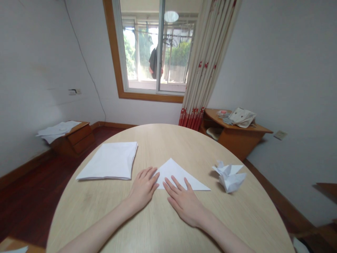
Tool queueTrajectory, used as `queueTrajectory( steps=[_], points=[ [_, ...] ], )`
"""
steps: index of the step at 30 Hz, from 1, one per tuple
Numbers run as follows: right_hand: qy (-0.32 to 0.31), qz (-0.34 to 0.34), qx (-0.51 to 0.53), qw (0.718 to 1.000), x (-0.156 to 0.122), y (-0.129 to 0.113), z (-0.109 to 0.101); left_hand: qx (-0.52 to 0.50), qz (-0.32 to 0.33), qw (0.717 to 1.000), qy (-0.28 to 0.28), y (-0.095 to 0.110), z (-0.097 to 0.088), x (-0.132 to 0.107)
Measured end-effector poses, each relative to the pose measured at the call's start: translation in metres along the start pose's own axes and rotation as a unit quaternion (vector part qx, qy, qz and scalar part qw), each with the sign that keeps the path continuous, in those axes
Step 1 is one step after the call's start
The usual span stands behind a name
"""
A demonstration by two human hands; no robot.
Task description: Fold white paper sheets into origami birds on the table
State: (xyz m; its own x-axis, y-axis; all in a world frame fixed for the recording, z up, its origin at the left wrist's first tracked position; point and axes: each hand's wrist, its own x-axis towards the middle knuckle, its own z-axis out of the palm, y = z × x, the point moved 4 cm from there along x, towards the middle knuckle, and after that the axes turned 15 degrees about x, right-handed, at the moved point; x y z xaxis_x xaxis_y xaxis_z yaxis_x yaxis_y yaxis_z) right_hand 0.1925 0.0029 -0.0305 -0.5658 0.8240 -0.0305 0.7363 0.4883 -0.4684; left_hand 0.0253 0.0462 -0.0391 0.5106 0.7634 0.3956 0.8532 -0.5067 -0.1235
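Note:
A white paper folded into a triangle (pixel 176 172) lies flat on the round wooden table (pixel 168 140), its long edge toward me. My left hand (pixel 143 188) rests flat with fingers stretched out, its fingertips on the triangle's left corner. My right hand (pixel 184 202) lies flat too, fingers spread, its fingertips pressing the triangle's lower edge. Neither hand holds anything.
A stack of white paper sheets (pixel 109 161) lies on the table to the left. A folded paper figure (pixel 230 175) sits to the right. A low wooden cabinet with papers (pixel 70 135) stands at left, a corner desk with bags (pixel 237 126) at right, beneath a window and curtain.

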Motion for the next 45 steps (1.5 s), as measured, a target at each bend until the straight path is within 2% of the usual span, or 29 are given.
queueTrajectory(
  steps=[11, 16, 23, 27, 31, 35, 41, 45],
  points=[
    [-0.007, 0.013, 0.012, 1.0, 0.0, 0.0, -0.003, 0.152, -0.008, 0.986, -0.073, 0.002, 0.006, -0.008],
    [-0.012, 0.021, 0.018, 1.0, -0.001, 0.0, -0.006, 0.184, -0.043, 0.981, -0.045, -0.003, 0.004, -0.011],
    [-0.009, 0.019, 0.02, 1.0, 0.0, 0.003, -0.007, 0.207, -0.029, 0.978, -0.02, -0.003, -0.003, -0.013],
    [0.008, -0.001, 0.008, 1.0, 0.0, 0.005, -0.004, 0.166, -0.005, 0.986, -0.022, -0.001, -0.002, -0.012],
    [0.015, -0.002, 0.004, 1.0, -0.001, 0.005, -0.003, 0.028, 0.027, 0.999, -0.031, 0.007, 0.007, -0.011],
    [0.02, -0.007, 0.007, 1.0, 0.0, 0.005, -0.003, -0.067, 0.066, 0.994, -0.059, 0.017, 0.013, -0.014],
    [0.018, 0.015, 0.005, 1.0, 0.003, 0.01, -0.001, -0.047, 0.075, 0.992, -0.088, 0.022, 0.015, -0.017],
    [0.007, 0.079, 0.004, 0.997, 0.003, 0.013, -0.001, -0.034, 0.067, 0.991, -0.107, 0.022, 0.017, -0.017]
  ],
)
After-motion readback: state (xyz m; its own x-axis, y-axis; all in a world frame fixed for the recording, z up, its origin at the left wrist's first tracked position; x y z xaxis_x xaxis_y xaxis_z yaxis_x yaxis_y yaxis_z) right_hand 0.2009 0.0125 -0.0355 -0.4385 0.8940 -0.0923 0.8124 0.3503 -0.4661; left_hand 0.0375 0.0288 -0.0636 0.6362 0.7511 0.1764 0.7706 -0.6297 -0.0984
